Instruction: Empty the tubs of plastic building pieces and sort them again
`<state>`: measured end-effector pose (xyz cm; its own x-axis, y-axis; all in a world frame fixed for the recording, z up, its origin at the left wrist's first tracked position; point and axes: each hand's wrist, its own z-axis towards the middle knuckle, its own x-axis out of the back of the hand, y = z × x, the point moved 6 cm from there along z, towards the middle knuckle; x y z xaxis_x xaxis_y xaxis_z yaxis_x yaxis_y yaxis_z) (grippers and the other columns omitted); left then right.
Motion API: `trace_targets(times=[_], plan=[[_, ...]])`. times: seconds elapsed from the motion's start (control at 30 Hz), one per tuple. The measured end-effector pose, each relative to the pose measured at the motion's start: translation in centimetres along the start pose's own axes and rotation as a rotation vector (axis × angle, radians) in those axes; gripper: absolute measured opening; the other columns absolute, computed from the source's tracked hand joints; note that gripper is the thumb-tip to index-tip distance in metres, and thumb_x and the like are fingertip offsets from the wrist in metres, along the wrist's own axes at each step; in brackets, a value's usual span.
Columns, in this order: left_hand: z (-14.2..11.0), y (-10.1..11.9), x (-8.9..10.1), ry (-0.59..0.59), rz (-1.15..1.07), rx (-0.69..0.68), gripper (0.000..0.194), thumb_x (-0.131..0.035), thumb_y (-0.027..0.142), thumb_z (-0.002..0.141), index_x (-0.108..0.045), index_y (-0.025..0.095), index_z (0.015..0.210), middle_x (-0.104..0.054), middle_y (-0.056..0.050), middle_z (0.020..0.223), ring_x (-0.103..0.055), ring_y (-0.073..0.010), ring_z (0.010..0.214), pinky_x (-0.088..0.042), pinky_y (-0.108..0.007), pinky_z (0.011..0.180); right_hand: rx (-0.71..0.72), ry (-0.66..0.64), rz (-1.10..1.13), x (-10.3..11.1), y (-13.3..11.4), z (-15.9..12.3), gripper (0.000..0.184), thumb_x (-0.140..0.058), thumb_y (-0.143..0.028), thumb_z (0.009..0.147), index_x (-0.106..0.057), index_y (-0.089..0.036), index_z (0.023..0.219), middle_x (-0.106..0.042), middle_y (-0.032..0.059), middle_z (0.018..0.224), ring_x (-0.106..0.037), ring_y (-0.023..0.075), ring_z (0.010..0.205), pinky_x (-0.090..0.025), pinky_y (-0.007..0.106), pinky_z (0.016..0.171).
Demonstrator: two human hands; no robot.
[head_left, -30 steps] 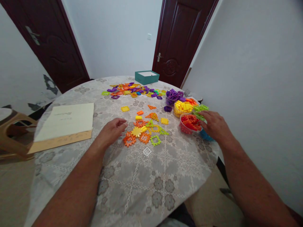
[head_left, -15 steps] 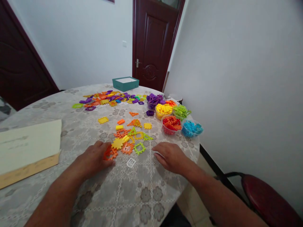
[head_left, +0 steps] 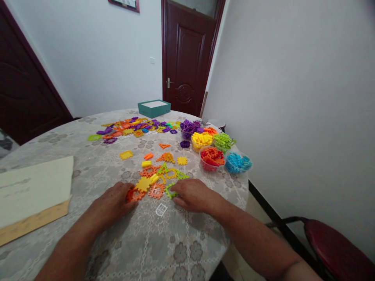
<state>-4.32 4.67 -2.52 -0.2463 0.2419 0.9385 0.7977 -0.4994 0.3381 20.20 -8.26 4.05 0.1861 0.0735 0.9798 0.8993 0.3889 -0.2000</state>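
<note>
Two bare hands reach in over the bench (head_left: 131, 238): the left hand (head_left: 115, 199) has fingers and thumb around the left edge of an orange frame (head_left: 136, 195), its grip partly hidden, so closed or not I cannot tell; the right hand (head_left: 191, 195) has its grip closed on a green frame (head_left: 168, 191) at 3 o'clock from that one, with a white piece (head_left: 161, 210) at 7 o'clock from the green frame

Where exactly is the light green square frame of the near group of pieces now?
In the head view, the light green square frame is at the group's front right, at the fingertips of the right hand, just right of an orange square.
</note>
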Motion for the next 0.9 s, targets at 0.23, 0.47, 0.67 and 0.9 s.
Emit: trace_targets(times=[0.23,0.47,0.67,0.9], plan=[[-0.1,0.7,0.3,0.031,-0.024,0.016,0.048,-0.062,0.055,0.082,-0.069,0.024,0.118,-0.069,-0.013,0.117,-0.067,-0.0336,0.108,-0.049,-0.039,0.086,-0.042,0.05,-0.028,-1.3,-0.2,3.4,0.022,-0.056,-0.037,0.101,-0.069,-0.022,0.11,-0.074,0.0084,0.107,-0.068,0.023,0.093,-0.051,0.032,0.075],[-0.2,2.0,0.4,0.067,-0.114,-0.015,0.052,-0.065,0.051,0.08,-0.064,0.024,0.124,-0.07,-0.011,0.121,-0.068,-0.0316,0.107,-0.049,-0.039,0.087,-0.035,0.191,0.06,-3.8,0.3,3.9,0.028,-0.067,-0.044,0.097,-0.068,-0.021,0.112,-0.066,0.0081,0.114,-0.06,0.0226,0.105,-0.048,0.034,0.088],[-0.5,3.2,1.0,0.044,-0.117,0.007,0.054,-0.064,0.054,0.082,-0.064,0.022,0.126,-0.071,-0.012,0.123,-0.069,-0.0324,0.106,-0.049,-0.039,0.087,-0.048,0.247,0.156,-4.2,1.3,3.9,0.024,-0.068,-0.034,0.096,-0.066,-0.021,0.116,-0.066,0.0073,0.113,-0.059,0.0221,0.106,-0.046,0.034,0.093],[-0.3,3.8,1.2,0.046,-0.118,0.003,0.052,-0.061,0.059,0.086,-0.065,0.023,0.123,-0.073,-0.011,0.117,-0.069,-0.0324,0.104,-0.047,-0.037,0.081,-0.135,0.244,0.117,-4.2,1.2,3.7,0.034,-0.071,-0.047,0.093,-0.065,-0.02,0.113,-0.061,0.0094,0.119,-0.057,0.0238,0.108,-0.048,0.036,0.093]])
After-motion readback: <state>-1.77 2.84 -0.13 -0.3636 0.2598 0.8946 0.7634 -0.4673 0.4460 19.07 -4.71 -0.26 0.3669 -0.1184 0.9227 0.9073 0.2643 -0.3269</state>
